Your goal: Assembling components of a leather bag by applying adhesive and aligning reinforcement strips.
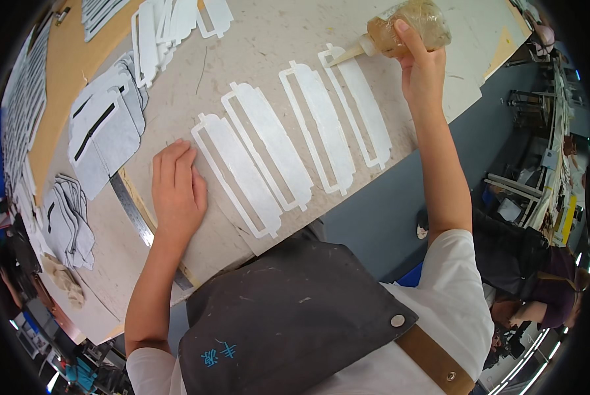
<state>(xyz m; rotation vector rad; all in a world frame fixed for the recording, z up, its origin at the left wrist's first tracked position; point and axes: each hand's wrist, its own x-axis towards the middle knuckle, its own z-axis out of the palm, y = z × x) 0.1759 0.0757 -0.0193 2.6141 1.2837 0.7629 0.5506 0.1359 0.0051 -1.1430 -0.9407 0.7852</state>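
My right hand [421, 66] grips a clear squeeze bottle [390, 33] of amber liquid, tilted so its long tapered nozzle points left and down. The nozzle tip is at the far end of the rightmost white cut-out piece [364, 108]; whether it touches cannot be told. Three similar white pieces, each with a long slot, lie to its left: one [321, 122], another [268, 141] and the leftmost [239, 172]. Beside that last one my left hand [179, 187] rests on the table, fingers lying flat and close together, holding nothing.
Grey panels with black slots [107, 135] overlap at the left, with smaller grey pieces [71, 220] nearer me. A metal ruler [131, 209] runs beside my left forearm. More white cut-outs [166, 29] are heaped at the far side. The table's edge [400, 155] slants along the right.
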